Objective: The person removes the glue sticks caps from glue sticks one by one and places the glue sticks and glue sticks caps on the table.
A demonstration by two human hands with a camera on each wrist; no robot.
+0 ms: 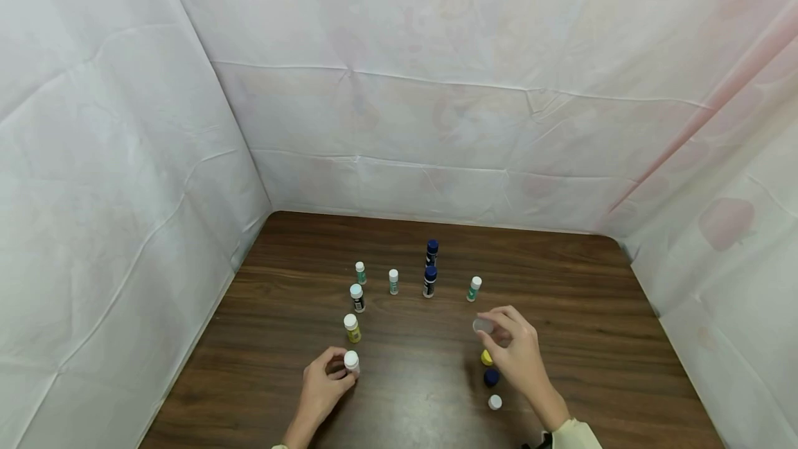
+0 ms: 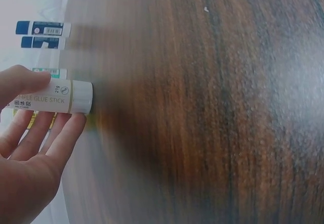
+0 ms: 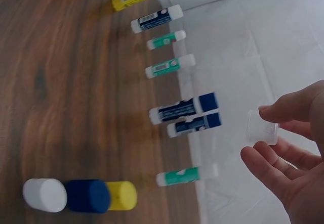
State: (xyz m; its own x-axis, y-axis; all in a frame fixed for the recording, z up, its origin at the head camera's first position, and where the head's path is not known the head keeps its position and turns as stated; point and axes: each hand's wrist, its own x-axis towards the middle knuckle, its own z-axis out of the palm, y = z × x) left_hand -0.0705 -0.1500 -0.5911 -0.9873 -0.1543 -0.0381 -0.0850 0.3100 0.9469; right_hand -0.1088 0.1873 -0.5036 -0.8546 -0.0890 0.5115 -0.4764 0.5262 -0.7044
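At the front left of the table, my left hand (image 1: pixel 321 385) grips an upright white glue stick (image 1: pixel 352 363) with a white cap. The left wrist view shows the thumb on one side of the white glue stick (image 2: pixel 40 96) and fingers on the other. On the right, my right hand (image 1: pixel 520 353) pinches a clear, ribbed cap (image 3: pixel 261 129) between thumb and fingers, raised above the table. Below that hand stand a yellow cap (image 1: pixel 487 357), a dark blue cap (image 1: pixel 491 377) and a white cap (image 1: pixel 495 402) in a short row.
Beyond the left hand stand a yellow glue stick (image 1: pixel 352 330) and a navy-labelled one (image 1: pixel 358 300) with a white cap. Farther back are two blue-capped glue sticks (image 1: pixel 430 284) and small green-labelled ones (image 1: pixel 474 290). White cloth (image 1: pixel 399 123) walls in the wooden table (image 1: pixel 561 283).
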